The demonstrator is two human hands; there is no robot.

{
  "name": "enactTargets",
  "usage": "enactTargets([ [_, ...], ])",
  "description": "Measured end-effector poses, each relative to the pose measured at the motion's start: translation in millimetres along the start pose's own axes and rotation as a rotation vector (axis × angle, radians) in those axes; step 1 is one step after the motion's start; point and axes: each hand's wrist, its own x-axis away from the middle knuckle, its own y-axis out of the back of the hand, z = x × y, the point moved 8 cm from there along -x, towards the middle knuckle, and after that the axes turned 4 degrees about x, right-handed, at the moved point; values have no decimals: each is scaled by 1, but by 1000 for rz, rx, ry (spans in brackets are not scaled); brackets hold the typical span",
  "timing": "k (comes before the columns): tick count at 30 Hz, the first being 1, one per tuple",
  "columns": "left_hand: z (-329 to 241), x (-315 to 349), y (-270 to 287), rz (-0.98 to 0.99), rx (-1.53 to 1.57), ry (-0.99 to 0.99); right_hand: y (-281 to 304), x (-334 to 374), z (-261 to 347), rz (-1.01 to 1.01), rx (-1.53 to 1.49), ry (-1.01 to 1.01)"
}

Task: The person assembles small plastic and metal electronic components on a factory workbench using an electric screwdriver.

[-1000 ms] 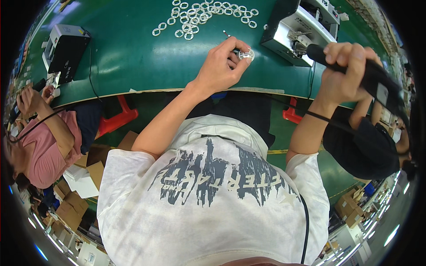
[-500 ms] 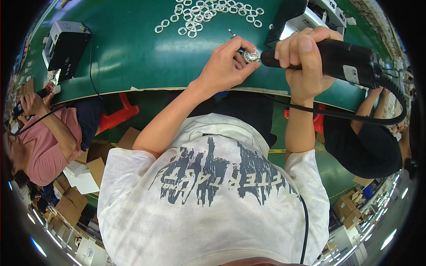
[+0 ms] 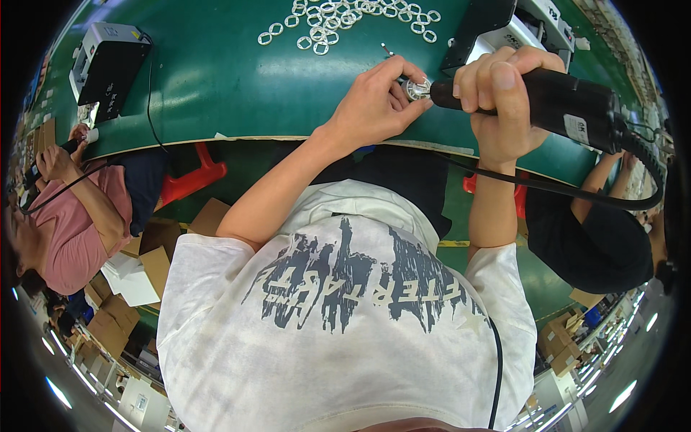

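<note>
I saw open surface [image 3: 216,86], left side.
Near its edge [image 3: 439,148], left hand [image 3: 376,101] pinched a round part [image 3: 415,89]; right hand [image 3: 504,101] gripped a tool [image 3: 576,104].

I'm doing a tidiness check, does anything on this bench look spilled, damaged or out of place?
Nothing stands out. The pale rings lie in a loose, partly overlapping cluster, too small to check for damage. The left hand holds a round part, the right hand a black power tool.

Bright light leaves soft glare on the green table [image 3: 216,93]; dark edges warp.
</note>
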Motion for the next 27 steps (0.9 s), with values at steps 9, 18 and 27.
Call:
enactTargets([
  [9,2,0,-1,34,-23,64,5,-1,-4,-35,-12,-30],
  [18,2,0,-1,32,-22,49,-5,0,-8,46,-90,-11],
  [27,-1,-1,-1,14,-17,46,-7,-4,-20,-55,-173,-71],
])
